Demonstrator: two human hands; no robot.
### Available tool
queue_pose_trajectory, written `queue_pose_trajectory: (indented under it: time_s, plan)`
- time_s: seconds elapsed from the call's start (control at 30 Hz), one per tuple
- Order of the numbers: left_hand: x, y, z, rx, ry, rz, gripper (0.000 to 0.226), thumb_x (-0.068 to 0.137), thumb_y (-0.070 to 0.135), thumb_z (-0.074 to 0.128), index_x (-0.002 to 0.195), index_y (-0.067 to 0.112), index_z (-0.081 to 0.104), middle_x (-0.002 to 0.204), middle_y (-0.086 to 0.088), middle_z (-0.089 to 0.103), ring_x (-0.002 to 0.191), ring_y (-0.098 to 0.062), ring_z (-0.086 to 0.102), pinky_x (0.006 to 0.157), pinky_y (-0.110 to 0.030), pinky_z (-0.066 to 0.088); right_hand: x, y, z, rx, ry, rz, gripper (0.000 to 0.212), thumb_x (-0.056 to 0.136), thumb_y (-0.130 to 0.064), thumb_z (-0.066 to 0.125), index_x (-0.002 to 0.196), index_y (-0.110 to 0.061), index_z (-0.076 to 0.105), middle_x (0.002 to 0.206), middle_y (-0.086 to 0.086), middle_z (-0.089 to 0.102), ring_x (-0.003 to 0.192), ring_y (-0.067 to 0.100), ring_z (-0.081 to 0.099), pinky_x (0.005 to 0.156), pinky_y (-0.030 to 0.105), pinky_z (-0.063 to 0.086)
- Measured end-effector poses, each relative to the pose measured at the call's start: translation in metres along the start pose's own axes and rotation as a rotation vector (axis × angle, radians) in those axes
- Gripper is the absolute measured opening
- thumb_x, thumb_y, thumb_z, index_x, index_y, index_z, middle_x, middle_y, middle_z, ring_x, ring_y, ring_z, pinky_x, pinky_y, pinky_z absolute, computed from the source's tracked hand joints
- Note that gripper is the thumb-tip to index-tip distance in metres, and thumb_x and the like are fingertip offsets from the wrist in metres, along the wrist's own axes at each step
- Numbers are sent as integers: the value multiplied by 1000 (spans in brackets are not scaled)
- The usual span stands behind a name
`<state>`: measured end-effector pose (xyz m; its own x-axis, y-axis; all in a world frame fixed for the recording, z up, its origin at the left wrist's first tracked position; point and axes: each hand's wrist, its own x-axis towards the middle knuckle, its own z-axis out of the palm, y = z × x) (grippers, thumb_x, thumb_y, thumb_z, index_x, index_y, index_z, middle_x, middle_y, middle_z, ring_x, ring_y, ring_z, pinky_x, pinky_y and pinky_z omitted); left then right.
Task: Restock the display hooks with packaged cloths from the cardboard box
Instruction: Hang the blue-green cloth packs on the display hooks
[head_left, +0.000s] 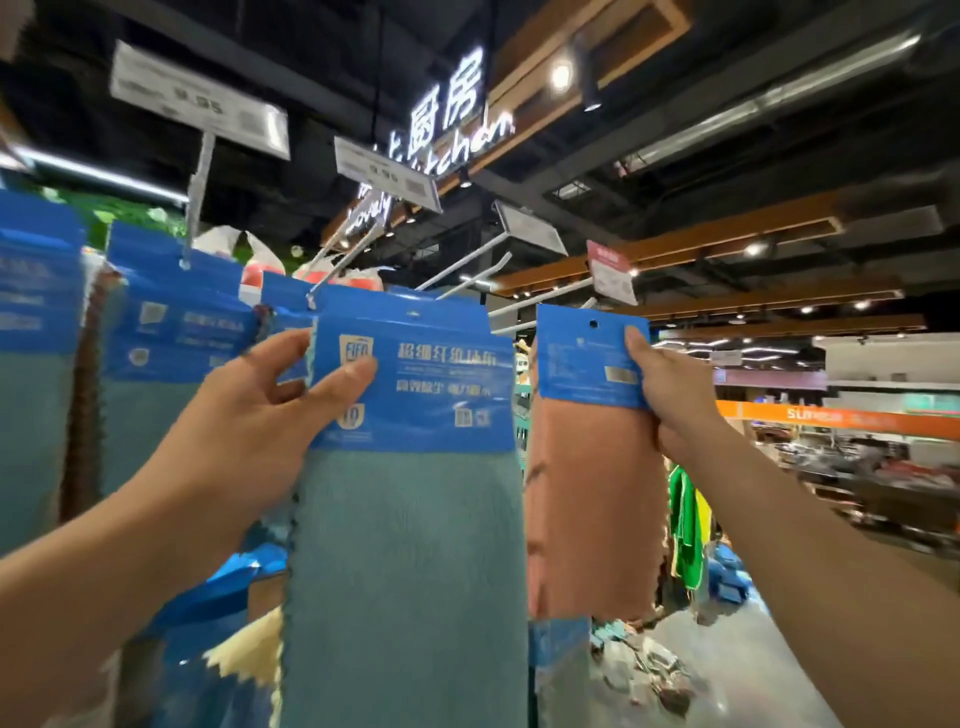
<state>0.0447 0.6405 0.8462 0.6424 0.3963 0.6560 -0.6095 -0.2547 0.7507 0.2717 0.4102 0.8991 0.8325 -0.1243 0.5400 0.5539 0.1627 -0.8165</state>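
My left hand pinches the blue header of a teal packaged cloth, thumb on its front, held up just below a bare white display hook. My right hand grips the right edge of a second pack, a salmon-pink cloth with a blue header and a punched hole at its top. Both packs hang upright in front of me, side by side. The cardboard box is not in view.
More teal cloth packs hang on hooks at the left under white price tags. Several bare white hooks jut out above the held packs. A store aisle with goods lies to the right.
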Motion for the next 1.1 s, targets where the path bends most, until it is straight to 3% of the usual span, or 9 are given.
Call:
queue_pose_trajectory:
  time_s: [0.23, 0.3, 0.4, 0.5, 0.57, 0.73, 0.93, 1.03, 1.1]
  plan:
    - [10, 1, 6, 29, 44, 80, 28, 77, 35, 69, 104, 31, 75, 95, -2, 80, 83, -26, 77, 85, -51, 58, 43, 8, 10, -38, 80, -8, 38, 91, -46, 67, 77, -12, 59, 87, 5, 64, 71, 10, 57, 63, 21, 51]
    - [12, 1, 7, 37, 32, 88, 27, 83, 31, 67, 109, 28, 73, 94, -2, 80, 83, -26, 77, 77, -47, 62, 50, 7, 12, 17, 61, -17, 35, 92, -43, 66, 83, -10, 60, 85, 3, 62, 71, 10, 57, 57, 19, 47]
    - [14, -3, 10, 41, 47, 98, 21, 82, 30, 67, 102, 31, 75, 91, -1, 80, 78, -24, 77, 64, -42, 64, 65, 11, 12, 32, 73, -48, 38, 91, -44, 67, 95, -6, 66, 99, 10, 68, 81, 17, 60, 63, 22, 47]
    - [13, -7, 13, 67, 50, 114, 20, 79, 36, 67, 96, 38, 75, 90, -1, 80, 77, -26, 77, 73, -51, 62, 73, 17, 18, 6, 42, -39, 31, 95, -41, 62, 94, -10, 57, 86, 1, 58, 69, 6, 49, 50, 9, 41]
    - [11, -7, 15, 82, 36, 121, 19, 78, 35, 67, 94, 40, 75, 89, 0, 80, 76, -26, 77, 65, -47, 64, 75, 21, 22, 9, 41, -29, 33, 95, -39, 63, 81, -10, 56, 82, -1, 56, 68, 5, 50, 51, 13, 41]
    - [8, -7, 17, 79, 23, 122, 19, 79, 34, 66, 92, 42, 75, 87, -2, 80, 74, -26, 77, 57, -41, 64, 83, 26, 26, 84, 92, 10, 33, 89, -42, 70, 75, -15, 58, 97, 9, 67, 91, 22, 64, 88, 41, 54]
    - [9, -10, 14, 82, 10, 104, 26, 73, 39, 67, 97, 39, 75, 92, -3, 80, 79, -29, 77, 84, -59, 57, 97, 28, 27, 100, 30, 69, 42, 86, -42, 74, 104, -6, 63, 102, 10, 69, 90, 23, 67, 84, 39, 56]
    - [9, -13, 12, 68, 2, 98, 26, 73, 38, 67, 97, 39, 75, 93, -4, 80, 79, -29, 77, 83, -58, 58, 101, 30, 26, 74, -16, 103, 39, 85, -39, 76, 101, -7, 62, 93, 8, 68, 77, 20, 64, 72, 34, 54]
    - [7, -17, 12, 65, -8, 102, 24, 75, 36, 66, 97, 38, 76, 92, -5, 80, 77, -30, 77, 75, -56, 61, 107, 35, 28, 28, -26, 129, 39, 83, -41, 78, 98, -8, 62, 89, 6, 66, 76, 20, 64, 74, 34, 54]
